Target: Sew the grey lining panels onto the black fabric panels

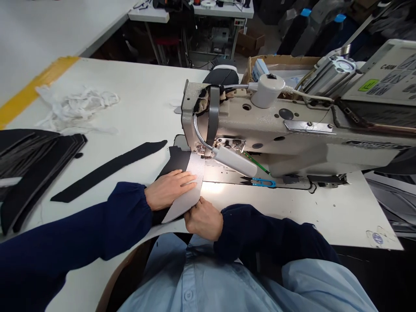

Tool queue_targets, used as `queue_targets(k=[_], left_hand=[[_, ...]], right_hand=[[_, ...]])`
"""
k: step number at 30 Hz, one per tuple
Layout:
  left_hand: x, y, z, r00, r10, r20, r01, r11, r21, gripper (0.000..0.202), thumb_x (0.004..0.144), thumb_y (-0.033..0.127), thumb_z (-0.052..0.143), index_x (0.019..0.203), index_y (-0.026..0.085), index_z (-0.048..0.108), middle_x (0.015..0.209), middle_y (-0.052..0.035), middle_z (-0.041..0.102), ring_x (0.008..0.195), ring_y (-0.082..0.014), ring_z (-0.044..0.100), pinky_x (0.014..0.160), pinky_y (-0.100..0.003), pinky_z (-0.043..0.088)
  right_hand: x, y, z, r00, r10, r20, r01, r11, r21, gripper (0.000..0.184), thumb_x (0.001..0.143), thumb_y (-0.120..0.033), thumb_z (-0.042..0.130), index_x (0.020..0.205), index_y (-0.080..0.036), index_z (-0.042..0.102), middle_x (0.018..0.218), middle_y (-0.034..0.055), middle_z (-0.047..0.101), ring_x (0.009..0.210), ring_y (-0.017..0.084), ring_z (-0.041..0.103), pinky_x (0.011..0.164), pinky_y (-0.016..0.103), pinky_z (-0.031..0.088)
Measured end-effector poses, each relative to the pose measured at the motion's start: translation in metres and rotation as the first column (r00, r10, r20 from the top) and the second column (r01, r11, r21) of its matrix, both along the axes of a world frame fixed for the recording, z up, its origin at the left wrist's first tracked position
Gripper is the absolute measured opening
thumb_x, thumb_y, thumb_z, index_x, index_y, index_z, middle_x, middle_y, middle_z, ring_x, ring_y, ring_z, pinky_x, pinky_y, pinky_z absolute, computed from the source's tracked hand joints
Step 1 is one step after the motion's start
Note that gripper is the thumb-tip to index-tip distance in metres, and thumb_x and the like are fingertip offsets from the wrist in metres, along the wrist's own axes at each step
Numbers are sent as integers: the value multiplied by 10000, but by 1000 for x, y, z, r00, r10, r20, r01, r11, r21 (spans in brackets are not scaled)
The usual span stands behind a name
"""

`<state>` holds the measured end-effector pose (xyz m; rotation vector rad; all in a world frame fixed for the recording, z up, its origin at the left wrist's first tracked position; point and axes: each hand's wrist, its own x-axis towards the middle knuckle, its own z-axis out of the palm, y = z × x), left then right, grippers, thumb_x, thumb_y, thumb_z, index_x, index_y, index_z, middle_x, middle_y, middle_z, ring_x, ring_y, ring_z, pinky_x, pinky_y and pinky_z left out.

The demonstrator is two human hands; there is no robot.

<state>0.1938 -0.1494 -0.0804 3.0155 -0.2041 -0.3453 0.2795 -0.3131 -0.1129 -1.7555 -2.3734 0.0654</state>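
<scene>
Fabric slants lengthwise down-left from sewing machine — left fingers flat atop, right fingers pinching its edge.

Stretches across the middle of the frame as a white table, edged with yellow tape at upper left. Carries a tangle of white scraps at left, a stack of black pieces against the left edge, a slanting black strip left of centre, and at centre a black piece partly beneath a pale grey piece. Bears a sewing machine from centre to right and a blue sticker at lower right.
</scene>
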Motion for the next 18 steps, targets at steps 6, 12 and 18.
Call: queue_targets(k=[6,12,18], left_hand=[[16,9,-8,999,36,4,-36,998,53,427,885,186,495,1309,208,536,1436,-73,498,1364,-215,388,1138,-401,264],[34,22,-12,997,76,27,-78,994,74,411,901,220,497,1308,191,546,1397,-91,533,1363,-223,393,1134,-368,264],[45,27,4,994,104,18,-105,992,69,352,894,190,490,1230,202,592,1332,-87,588,1307,-231,454,1123,-415,266]], right_hand=[[15,12,1,997,-41,72,43,999,-28,254,817,-12,459,780,-78,702,723,162,688,711,239,630,620,359,450],[32,23,-3,991,-51,121,49,999,19,263,836,-6,439,777,-81,684,750,165,679,730,245,625,653,370,464],[48,35,-5,988,-73,134,69,997,31,282,881,-23,408,804,-81,672,796,157,676,795,244,627,839,425,468]])
